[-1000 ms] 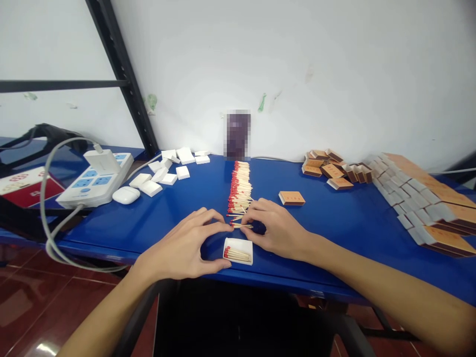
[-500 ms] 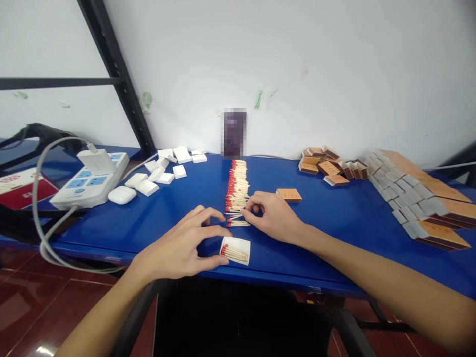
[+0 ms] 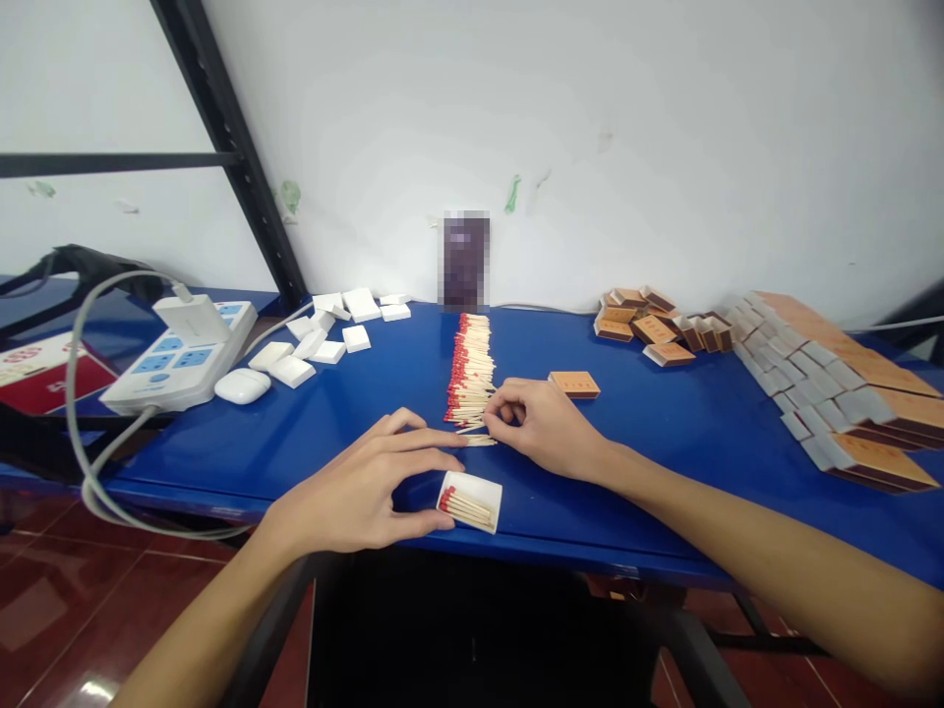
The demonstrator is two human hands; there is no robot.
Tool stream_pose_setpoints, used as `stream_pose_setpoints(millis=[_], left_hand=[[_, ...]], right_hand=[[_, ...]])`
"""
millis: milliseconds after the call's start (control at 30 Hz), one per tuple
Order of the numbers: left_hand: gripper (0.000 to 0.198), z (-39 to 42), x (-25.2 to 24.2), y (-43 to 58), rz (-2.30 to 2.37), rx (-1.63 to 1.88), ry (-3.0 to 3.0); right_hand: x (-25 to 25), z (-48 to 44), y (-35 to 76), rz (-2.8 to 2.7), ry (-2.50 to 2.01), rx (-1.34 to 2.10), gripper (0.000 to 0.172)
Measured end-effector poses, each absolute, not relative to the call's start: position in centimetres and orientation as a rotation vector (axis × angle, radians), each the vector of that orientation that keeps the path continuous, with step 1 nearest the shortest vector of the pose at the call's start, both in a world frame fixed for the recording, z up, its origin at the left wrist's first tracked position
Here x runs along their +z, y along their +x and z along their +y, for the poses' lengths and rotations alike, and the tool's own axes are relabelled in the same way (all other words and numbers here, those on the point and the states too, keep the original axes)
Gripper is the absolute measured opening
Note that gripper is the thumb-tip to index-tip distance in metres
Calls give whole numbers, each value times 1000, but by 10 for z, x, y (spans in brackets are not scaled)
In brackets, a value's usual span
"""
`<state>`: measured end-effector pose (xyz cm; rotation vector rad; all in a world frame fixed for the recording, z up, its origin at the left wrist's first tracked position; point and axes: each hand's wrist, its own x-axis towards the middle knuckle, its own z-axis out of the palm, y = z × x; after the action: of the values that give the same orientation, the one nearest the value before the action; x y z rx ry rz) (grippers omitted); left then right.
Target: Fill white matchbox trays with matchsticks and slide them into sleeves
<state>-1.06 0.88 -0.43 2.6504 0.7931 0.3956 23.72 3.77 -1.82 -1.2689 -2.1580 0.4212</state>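
Note:
My left hand [image 3: 376,482] is open, fingers spread. Its thumb is at the left edge of a small white matchbox tray [image 3: 483,490], which holds several red-headed matches [image 3: 470,507]. Its longer fingers reach over the heads of the nearest loose matches [image 3: 483,442]. Beyond lies a long row of matches [image 3: 472,369], heads to the left. My right hand [image 3: 542,423] is closed in a pinch at the stick ends at the row's near end; match sticks run up to its fingertips, which partly hide them.
White trays [image 3: 291,371] lie at left, near a white earphone case [image 3: 242,386] and a power strip [image 3: 177,359]. One matchbox sleeve [image 3: 575,384] lies behind my right hand. More sleeves [image 3: 653,329] and stacked matchboxes [image 3: 833,383] stand right. A blurred dark object [image 3: 464,261] leans on the wall.
My left fingers have moved slightly right, over the heads of the nearest matches. The tray has shifted a little right and tilted. My right hand stays nearly in place.

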Motion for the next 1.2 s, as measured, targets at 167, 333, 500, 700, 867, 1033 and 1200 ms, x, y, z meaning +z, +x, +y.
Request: stream_pose_setpoints(millis=[167, 333, 500, 700, 867, 1033, 1200], left_hand=[[40, 10, -6, -11, 764, 354, 2647], [42, 10, -5, -11, 806, 335, 2637], [38, 9, -4, -11, 835, 333, 2627], [36, 8, -4, -11, 840, 364, 2647], [36, 9, -5, -11, 842, 384, 2653], [36, 9, -6, -10, 829, 403, 2646], [34, 9, -5, -10, 860, 392, 2642]], right_hand=[[-17, 34, 236, -2207, -1256, 469, 16], [-15, 33, 236, -2201, -1196, 449, 16], [-14, 30, 238, -2125, -1185, 518, 14], [-18, 28, 239, -2250, -955, 332, 10], [-22, 29, 241, -2341, -961, 290, 10], [-23, 29, 240, -2364, -961, 292, 10], [-23, 28, 240, -2398, -953, 280, 8]])
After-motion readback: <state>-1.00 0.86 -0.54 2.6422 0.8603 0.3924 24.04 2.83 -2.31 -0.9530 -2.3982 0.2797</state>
